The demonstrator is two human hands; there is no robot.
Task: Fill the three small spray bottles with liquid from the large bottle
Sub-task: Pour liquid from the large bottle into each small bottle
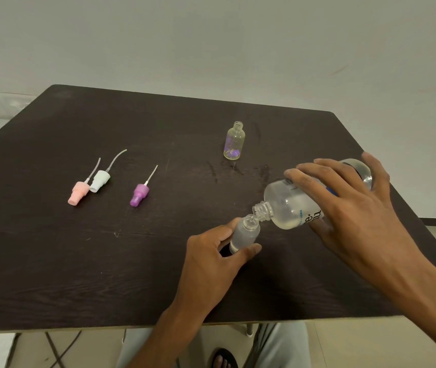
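We are tipping the big bottle slowly with our right hand wrapped around it, keeping its mouth right over the little bottle that our left hand is pinching tight near the table's front edge.

Both hands forward, fingers curled in grips.

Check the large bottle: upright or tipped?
Tipped. The large bottle lies nearly sideways in the right hand, cap off, its mouth at the neck of the small bottle held by the left hand.
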